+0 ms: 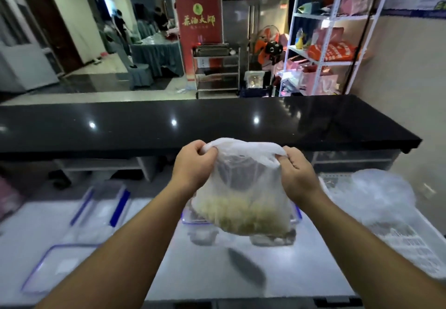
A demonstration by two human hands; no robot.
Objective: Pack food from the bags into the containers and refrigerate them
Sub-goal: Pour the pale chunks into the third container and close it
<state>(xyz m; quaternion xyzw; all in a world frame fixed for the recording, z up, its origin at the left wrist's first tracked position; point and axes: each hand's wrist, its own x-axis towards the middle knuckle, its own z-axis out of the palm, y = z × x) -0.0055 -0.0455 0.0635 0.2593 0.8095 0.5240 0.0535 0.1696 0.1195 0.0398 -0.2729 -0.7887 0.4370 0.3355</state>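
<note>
A thin white plastic bag (243,188) with pale yellow-green food in its bottom hangs above the white table. My left hand (193,164) pinches the bag's upper left rim. My right hand (298,173) pinches the upper right rim, so the mouth is held between them. Directly under the bag stands a clear container with blue clips (193,221), mostly hidden by the bag. A second clear container with blue clips (103,205) stands to the left, and a clear lid with a blue rim (55,265) lies at the front left.
A white crate (407,243) with a bundle of clear plastic bags (379,195) sits at the right. A dark blurred object (246,270) lies on the table in front of the container. A black counter (217,120) runs across behind the table.
</note>
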